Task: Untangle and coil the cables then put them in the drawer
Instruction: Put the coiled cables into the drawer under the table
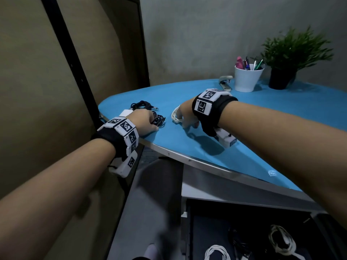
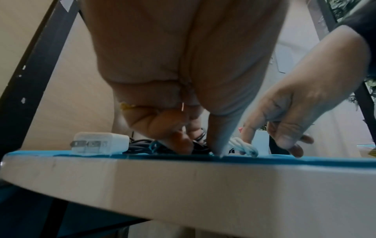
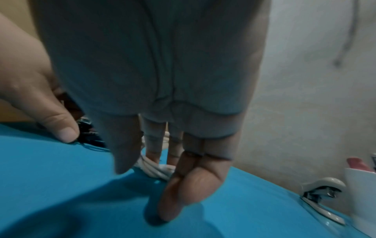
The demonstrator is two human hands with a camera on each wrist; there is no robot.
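Cable tangle (image 1: 150, 114) at tabletop (image 1: 281, 117) left edge, charger (image 1: 125, 112) beside it, coiled cable (image 1: 176, 115) to its right, stapler (image 1: 225, 82), pen cup (image 1: 247, 78), plant (image 1: 289, 57) far right, drawer (image 1: 249, 233) below near.

Bare table (image 1: 281, 113) lies open from 3 to 5 o'clock of the hands. A cup (image 1: 247, 77), stapler (image 1: 226, 82) and plant (image 1: 289, 59) block 1 o'clock.

The head camera looked down from above onto the blue table (image 1: 262, 113), while each wrist camera sat close under its palm, nearly at tabletop level, facing along the fingers, and all three shared the white cable (image 1: 175, 117) between the hands.
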